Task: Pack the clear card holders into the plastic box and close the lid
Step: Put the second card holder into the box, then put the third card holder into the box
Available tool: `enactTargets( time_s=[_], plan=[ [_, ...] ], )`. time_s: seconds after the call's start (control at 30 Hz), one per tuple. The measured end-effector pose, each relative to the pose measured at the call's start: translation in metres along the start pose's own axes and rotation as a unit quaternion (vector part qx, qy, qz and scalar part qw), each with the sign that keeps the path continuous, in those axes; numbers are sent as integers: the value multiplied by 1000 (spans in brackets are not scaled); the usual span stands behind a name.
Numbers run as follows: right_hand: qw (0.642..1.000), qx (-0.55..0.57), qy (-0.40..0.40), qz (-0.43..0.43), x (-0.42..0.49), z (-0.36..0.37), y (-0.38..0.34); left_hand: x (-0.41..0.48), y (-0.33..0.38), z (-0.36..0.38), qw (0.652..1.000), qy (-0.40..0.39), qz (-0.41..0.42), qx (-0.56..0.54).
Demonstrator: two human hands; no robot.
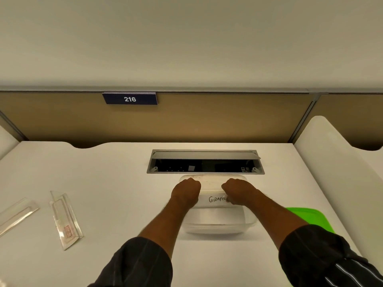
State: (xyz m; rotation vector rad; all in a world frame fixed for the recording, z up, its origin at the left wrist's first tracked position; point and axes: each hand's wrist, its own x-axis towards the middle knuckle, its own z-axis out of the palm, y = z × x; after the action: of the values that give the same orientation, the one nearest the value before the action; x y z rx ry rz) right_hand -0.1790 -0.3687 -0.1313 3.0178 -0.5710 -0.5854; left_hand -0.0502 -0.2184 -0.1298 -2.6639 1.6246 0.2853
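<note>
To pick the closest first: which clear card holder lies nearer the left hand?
The holder with the red label; the plain holder lies farther left, at the frame edge.

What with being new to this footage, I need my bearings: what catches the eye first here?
In the middle of the white desk, the left hand and right hand curl onto a clear box labelled GIRAFFE. A bright green lid lies off the box, partly under the right arm. On the desk's left side lie a clear card holder and a second holder, not yet packed.
</note>
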Motion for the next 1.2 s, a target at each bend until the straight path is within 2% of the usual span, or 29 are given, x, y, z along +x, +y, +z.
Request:
enactTargets(
  time_s=[0.13,0.27,0.4,0.63,0.9,1.2],
  plan=[
    [998,30,55,-3,-3,-20,-18,-11,-4,-11,996,68,8,-62],
    [986,97,137,-12,-8,-45,-41,-31,-19,-23,986,136,-22,-91],
    [970,164,178,-31,-14,-65,-69,-69,-45,-31,983,144,-76,-90],
    [968,137,175,-113,-11,-76,-143,-167,-103,-42,964,186,-185,-51],
    [964,117,151,-184,9,-87,-258,-243,-188,-27,912,165,-370,-66],
    [964,106,136,-205,38,-84,-340,-257,-255,-13,886,159,-418,-125]
  ],
)
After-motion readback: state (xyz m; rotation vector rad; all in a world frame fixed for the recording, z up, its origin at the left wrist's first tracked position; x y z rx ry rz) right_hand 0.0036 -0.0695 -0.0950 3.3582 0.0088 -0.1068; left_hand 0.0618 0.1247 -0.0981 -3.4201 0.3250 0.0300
